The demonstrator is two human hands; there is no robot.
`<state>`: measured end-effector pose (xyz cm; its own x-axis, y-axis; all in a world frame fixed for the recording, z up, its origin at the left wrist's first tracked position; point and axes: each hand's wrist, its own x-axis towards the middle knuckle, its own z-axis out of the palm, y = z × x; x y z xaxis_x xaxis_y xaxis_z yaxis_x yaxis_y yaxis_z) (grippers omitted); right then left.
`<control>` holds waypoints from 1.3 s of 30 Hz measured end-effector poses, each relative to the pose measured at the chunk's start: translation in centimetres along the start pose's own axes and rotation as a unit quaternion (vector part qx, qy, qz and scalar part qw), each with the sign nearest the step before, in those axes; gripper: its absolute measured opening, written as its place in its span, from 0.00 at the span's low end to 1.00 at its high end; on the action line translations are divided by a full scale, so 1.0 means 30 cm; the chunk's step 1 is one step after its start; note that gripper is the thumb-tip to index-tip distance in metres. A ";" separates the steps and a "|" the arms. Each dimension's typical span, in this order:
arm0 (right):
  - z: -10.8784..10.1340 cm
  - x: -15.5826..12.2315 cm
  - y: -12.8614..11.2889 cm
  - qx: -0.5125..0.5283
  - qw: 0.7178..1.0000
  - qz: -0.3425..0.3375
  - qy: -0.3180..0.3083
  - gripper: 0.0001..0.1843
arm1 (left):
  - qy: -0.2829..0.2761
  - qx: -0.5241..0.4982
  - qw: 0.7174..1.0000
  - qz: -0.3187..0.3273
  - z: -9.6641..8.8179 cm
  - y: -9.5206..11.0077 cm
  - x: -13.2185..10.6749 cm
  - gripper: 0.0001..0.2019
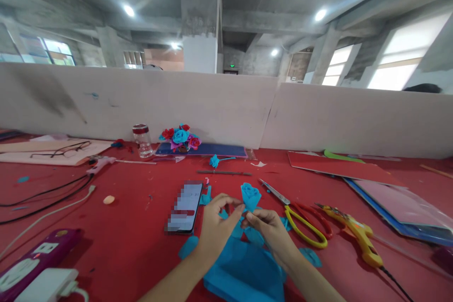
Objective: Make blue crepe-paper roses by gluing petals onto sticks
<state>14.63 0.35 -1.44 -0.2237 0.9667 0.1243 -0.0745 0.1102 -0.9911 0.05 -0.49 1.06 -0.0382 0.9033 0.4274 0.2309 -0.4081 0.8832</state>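
Note:
A blue paper rose (250, 195) stands upright between my two hands, its layered petals opening at the top. My left hand (221, 217) pinches its base from the left, thumb and forefinger together. From the right, my right hand (269, 229) grips the same base with closed fingertips. The stem end is hidden by my fingers. Under my hands lie cut blue paper petals (255, 236) and a larger stack of blue paper (244, 271). To the right are scissors (305, 226) with red and yellow handles, and to the left a phone (189, 207) lies face up.
A yellow glue gun (359, 233) lies right, near stacked coloured sheets (399, 203). Behind are a blue flower on a stem (214, 161), a thin dark stick (224, 172), a flower arrangement (180, 137) and a glass jar (143, 141). Left sit a pink glue gun (101, 164) and purple power strip (38, 255).

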 end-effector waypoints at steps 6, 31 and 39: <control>0.000 0.002 -0.006 0.015 1.000 0.000 -0.015 0.14 | -0.016 -0.016 1.000 0.006 0.001 0.000 0.001 0.06; 0.003 -0.004 0.000 0.058 0.998 -0.002 -0.024 0.14 | -0.018 -0.036 0.999 0.001 0.003 -0.025 -0.001 0.06; 0.004 -0.009 -0.004 0.069 0.997 -0.004 -0.034 0.14 | -0.013 -0.034 0.999 0.004 0.001 -0.016 0.002 0.06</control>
<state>14.57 0.06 -1.34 -0.2867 0.9477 0.1401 -0.2082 0.0811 -0.9747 -0.03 -0.25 0.66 -0.0106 0.9028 0.4299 0.1652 -0.4224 0.8912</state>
